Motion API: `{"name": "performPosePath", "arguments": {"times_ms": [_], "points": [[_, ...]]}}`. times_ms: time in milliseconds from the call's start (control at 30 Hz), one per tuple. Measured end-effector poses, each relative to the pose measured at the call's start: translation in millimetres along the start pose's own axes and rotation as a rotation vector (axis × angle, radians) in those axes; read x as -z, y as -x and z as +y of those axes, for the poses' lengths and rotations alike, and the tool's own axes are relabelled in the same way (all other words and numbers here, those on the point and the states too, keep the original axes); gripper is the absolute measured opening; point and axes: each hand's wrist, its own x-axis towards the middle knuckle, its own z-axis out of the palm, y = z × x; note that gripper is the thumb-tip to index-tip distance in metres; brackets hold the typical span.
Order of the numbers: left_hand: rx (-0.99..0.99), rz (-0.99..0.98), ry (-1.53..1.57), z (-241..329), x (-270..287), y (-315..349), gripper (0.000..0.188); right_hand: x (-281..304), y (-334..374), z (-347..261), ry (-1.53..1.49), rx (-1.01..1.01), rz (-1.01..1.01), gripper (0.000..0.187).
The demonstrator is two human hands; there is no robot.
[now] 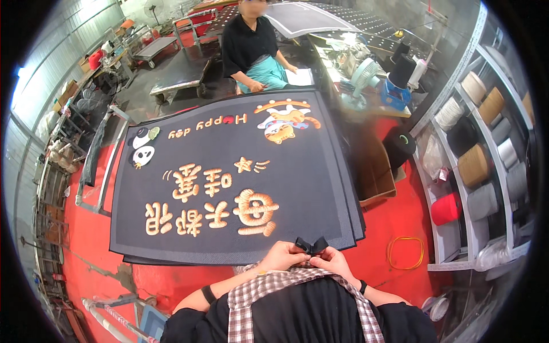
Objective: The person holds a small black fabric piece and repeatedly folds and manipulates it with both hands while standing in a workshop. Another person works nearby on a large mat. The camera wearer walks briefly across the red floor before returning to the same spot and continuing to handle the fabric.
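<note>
Sticking out between the fingers (pixel 294 258) is black cloth (pixel 311 247)

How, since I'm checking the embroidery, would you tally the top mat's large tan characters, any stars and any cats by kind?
Large tan characters: 6
Star: 1
Cat: 1
Total of these on the top mat: 8

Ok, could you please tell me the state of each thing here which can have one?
Left hand, pinching the black strip
Right hand, pinching it too
Black strip, bunched
Dark mats, stacked flat, edges slightly uneven
Yellow cable, loosely coiled on the red floor
Green fan, upright; spinning or not, cannot tell
</note>
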Motion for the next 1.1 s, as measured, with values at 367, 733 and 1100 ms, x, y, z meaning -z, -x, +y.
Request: {"name": "performPosePath", "arguments": {"times_ms": [367,733,1100], "points": [[0.007,0.026,-0.078,-5,1,-4,0.019,4,-6,6,0.002,-0.05,0.019,0.021],[-0.081,0.054,-0.157,-15,9,-9,0.015,7,-12,9,0.027,-0.067,0.001,0.022],[-0.025,0.037,-0.112,-3,8,-9,0.02,12,-18,8,0.119,-0.13,0.05,0.021]]}}
